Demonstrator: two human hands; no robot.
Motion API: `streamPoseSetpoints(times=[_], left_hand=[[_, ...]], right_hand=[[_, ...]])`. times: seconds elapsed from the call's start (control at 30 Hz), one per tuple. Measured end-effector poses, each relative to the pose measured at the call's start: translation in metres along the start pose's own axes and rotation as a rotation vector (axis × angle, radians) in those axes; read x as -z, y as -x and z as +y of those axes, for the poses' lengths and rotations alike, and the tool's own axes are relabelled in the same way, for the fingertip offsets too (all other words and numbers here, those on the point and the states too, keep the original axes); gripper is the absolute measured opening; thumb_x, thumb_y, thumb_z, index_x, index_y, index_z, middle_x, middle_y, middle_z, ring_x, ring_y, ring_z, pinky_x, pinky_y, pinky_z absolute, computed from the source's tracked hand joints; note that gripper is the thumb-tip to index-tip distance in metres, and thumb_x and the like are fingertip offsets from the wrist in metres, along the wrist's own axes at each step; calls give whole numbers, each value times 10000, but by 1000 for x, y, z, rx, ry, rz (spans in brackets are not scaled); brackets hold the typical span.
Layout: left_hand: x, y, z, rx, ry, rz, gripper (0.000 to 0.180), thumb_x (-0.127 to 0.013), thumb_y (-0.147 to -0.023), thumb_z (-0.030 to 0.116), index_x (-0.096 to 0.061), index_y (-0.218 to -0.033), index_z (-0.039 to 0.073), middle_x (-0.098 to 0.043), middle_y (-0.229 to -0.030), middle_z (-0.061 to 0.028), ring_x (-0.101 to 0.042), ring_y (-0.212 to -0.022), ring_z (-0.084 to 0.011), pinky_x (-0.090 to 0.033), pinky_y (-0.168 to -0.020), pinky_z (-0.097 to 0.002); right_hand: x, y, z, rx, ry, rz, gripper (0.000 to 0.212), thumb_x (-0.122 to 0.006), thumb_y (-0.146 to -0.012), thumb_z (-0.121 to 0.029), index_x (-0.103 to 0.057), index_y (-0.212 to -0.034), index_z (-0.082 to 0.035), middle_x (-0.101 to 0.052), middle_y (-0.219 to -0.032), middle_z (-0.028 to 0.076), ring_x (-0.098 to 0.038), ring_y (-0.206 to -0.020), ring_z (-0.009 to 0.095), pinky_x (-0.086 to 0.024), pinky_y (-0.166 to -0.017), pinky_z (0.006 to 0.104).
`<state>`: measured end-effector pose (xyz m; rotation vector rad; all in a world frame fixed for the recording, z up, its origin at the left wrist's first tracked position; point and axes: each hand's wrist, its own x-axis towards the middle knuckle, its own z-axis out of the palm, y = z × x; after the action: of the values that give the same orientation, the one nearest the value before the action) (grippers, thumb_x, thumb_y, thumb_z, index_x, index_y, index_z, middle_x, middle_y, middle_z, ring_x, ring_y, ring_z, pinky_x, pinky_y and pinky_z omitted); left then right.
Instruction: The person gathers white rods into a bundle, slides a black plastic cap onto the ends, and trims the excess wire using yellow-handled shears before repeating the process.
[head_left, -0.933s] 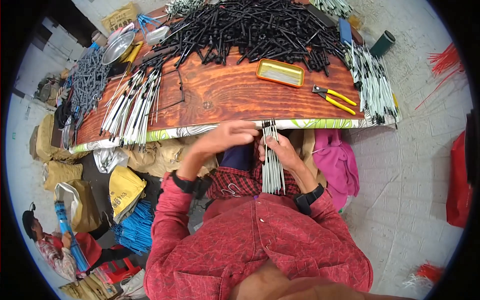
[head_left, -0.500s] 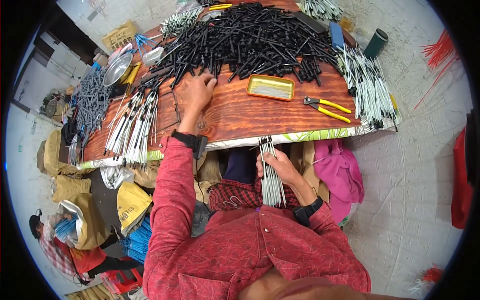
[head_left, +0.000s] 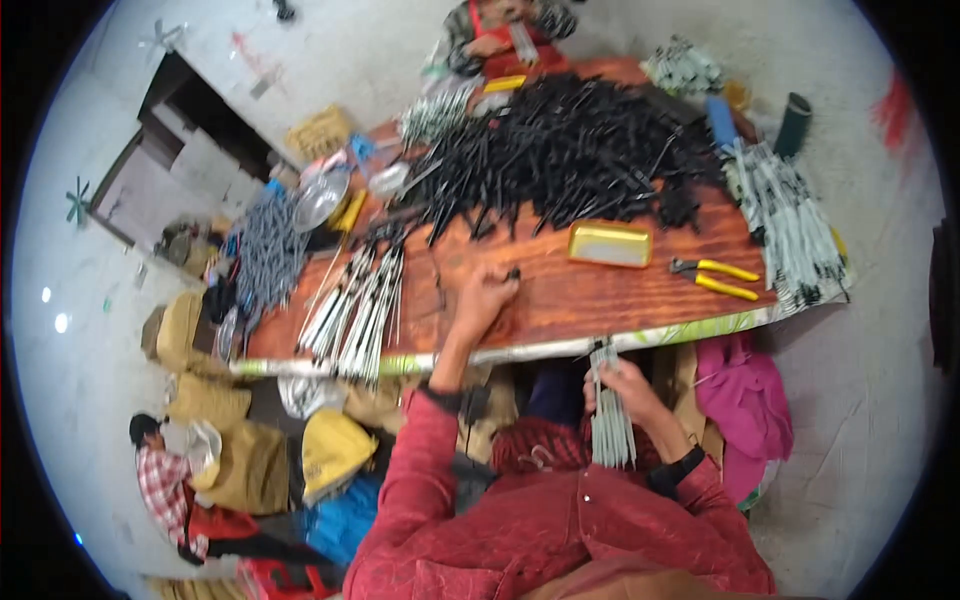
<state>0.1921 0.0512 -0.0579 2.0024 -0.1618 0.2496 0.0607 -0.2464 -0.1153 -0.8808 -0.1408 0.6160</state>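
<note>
Being gripped by the right hand point(head_left: 628, 388), a bundle of slim pale rods point(head_left: 612, 435) is held at the near edge of the wooden table point(head_left: 550, 295), its dark ends turned toward the tabletop; the thumb is laid across the rods, with the other fingers curled around them. By the left hand point(head_left: 485, 300), a small black piece point(head_left: 514, 273) is pinched between fingertips, its exact shape lost to blur. Half a second ago that hand was set at the border of the heap of black stick-like parts point(head_left: 570, 150); it has since been drawn back over bare wood, while the bundle has been kept in the right hand. A person in a red apron point(head_left: 510, 60) has also been brought into view beyond the table. Much of the far tabletop is blocked by the heap. To the right of the left hand are set a rectangular yellow metal tin point(head_left: 608, 263) and yellow-handled pliers point(head_left: 730, 270), and farther right is spread a stack of pale rods point(head_left: 800, 225). On the left, black-and-white rods point(head_left: 345, 310) are fanned over the edge, near grey parts point(head_left: 270, 250) and a shiny round bowl point(head_left: 322, 200). Reddish, streaked grain is shown by the wood, which is edged with green-and-white patterned covering point(head_left: 690, 330).
</note>
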Motion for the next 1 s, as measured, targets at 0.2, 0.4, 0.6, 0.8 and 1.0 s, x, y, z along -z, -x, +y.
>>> streamPoseSetpoints(times=[0.2,0.4,0.6,0.8,1.0], left_hand=[[-7,64,71,457,752,-208,314,-639,-917,4,-573,-1223,20,-651,-1056,-68,-650,-882,-169,-553,-806,-281],[-27,102,67,437,924,-420,417,-642,-923,40,-539,-1325,-3,-626,-1207,-91,-639,-1058,-190,-553,-958,-331],[-42,120,71,579,1000,-342,452,-643,-935,55,-519,-1365,-7,-627,-1215,-87,-641,-1039,-171,-552,-946,-312],[-42,133,61,556,1094,-396,535,-648,-944,73,-450,-1433,-11,-635,-1203,-86,-652,-1009,-142,-551,-943,-290],[-41,137,56,518,1131,-364,574,-655,-940,75,-416,-1453,-25,-643,-1173,-82,-657,-1002,-144,-562,-923,-288]], right_hand=[[-9,1,12,24,38,-19,287,-525,-1018,-270,-562,-1066,11,-644,-852,106,-658,-752,199,-558,-665,342],[-24,-7,3,95,178,-51,299,-473,-1035,-298,-569,-1020,-16,-631,-760,78,-642,-653,181,-538,-620,315],[-42,2,-6,82,171,-70,342,-475,-1041,-355,-552,-1072,-22,-622,-765,85,-623,-651,168,-529,-616,304],[-48,6,2,110,204,-92,392,-478,-1040,-414,-512,-1133,-34,-609,-794,88,-617,-685,162,-530,-635,302],[-46,4,4,83,217,-94,393,-482,-1037,-427,-505,-1090,-38,-607,-812,94,-615,-698,166,-532,-653,303]])
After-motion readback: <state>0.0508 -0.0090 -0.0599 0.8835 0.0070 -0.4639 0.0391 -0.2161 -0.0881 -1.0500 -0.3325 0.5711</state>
